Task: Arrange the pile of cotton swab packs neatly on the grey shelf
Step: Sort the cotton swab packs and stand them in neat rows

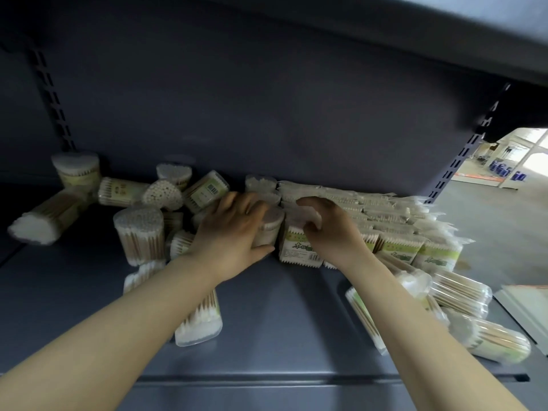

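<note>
Fingers (pixel 237 203) of the left hand (pixel 229 232) are curling over the top of a round cotton swab tub (pixel 270 229) at the centre of the frame, the thumb pressing along its lower edge; fingers of the right hand (pixel 326 229) are bending down onto a flat cotton swab pack (pixel 299 247) standing just beside that tub, though whether they are truly pinching it I cannot tell; both forearms are reaching in from the bottom corners of the frame. On the grey shelf (pixel 281 307), a row of flat packs (pixel 415 229) is standing upright right of centre, running back toward the rear wall; a loose pile of tubs (pixel 166 200) is lying jumbled left of centre, some upright, some tipped; one tub (pixel 44 223) is lying on its side at the far left; another (pixel 200 321) is lying below the left wrist; several more tubs (pixel 474 321) are lying at the lower right.
</note>
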`<state>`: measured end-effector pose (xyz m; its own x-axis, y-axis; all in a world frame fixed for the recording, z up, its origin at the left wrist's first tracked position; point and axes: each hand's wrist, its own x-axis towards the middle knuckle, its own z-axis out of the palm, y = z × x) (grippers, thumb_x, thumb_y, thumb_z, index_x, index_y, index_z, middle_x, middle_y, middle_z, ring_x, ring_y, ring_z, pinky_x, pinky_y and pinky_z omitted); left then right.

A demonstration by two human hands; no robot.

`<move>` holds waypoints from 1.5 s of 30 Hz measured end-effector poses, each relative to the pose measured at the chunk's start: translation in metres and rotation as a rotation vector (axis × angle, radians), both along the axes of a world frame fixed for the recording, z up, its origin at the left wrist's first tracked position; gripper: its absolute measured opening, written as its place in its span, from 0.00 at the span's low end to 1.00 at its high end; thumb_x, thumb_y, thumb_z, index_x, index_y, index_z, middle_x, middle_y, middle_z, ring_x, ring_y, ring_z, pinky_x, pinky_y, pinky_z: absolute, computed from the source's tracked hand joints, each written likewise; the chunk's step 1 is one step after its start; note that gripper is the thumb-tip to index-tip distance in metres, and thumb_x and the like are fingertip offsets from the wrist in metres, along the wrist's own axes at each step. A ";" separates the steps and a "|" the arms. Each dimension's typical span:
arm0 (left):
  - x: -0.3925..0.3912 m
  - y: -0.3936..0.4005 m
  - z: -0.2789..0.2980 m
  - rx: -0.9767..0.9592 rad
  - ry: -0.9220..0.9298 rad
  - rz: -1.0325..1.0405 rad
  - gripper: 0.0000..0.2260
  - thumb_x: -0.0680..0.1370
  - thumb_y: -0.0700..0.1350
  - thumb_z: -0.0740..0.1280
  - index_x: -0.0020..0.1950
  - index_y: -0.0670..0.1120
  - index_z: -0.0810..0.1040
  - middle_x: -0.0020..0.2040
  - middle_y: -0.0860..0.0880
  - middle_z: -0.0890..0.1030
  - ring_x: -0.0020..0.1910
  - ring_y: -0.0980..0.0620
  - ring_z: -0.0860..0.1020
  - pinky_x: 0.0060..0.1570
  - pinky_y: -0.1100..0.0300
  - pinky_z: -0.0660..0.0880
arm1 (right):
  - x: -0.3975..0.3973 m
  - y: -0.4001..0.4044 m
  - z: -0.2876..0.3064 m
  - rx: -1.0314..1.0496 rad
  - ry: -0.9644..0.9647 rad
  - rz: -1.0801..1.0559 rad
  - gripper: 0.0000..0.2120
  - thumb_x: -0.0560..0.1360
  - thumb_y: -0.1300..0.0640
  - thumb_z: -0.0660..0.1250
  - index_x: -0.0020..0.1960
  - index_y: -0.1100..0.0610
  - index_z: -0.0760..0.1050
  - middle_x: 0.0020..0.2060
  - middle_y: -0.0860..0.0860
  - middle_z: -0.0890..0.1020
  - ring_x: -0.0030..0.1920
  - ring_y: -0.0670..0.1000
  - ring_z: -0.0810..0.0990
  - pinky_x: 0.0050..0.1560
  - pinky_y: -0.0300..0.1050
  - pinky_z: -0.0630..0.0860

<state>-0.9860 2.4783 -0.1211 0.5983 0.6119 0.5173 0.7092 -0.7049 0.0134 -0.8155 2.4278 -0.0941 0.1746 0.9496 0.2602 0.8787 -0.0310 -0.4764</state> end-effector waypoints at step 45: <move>-0.134 -0.096 0.000 -0.250 -0.299 0.252 0.07 0.76 0.42 0.61 0.49 0.48 0.79 0.44 0.52 0.74 0.43 0.51 0.72 0.38 0.60 0.61 | -0.126 -0.072 -0.028 -0.153 0.189 0.160 0.14 0.73 0.48 0.66 0.56 0.48 0.70 0.35 0.43 0.74 0.38 0.45 0.74 0.42 0.42 0.72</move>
